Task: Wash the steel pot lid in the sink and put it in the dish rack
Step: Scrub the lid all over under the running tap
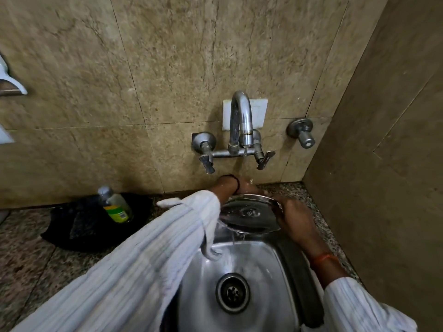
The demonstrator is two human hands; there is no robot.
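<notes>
Right hand (291, 220) grip holds lid (249, 213) rim | left hand (244, 184) unclear | lid near-flat

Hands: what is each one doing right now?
Left hand: at the far edge of the pot lid; grip cannot be told.
Right hand: gripping the lid's right rim.

A speckled granite counter (21, 250) holds a steel sink (271, 264) and a black cloth (72, 226) under a bottle (116, 207).

The left hand (242, 184) was largely hidden behind its white ribbed sleeve (143, 248) and the round steel pot lid (249, 213); its fingers could not be read. The white wall fitting (10, 80) was cut off by the left edge.
</notes>
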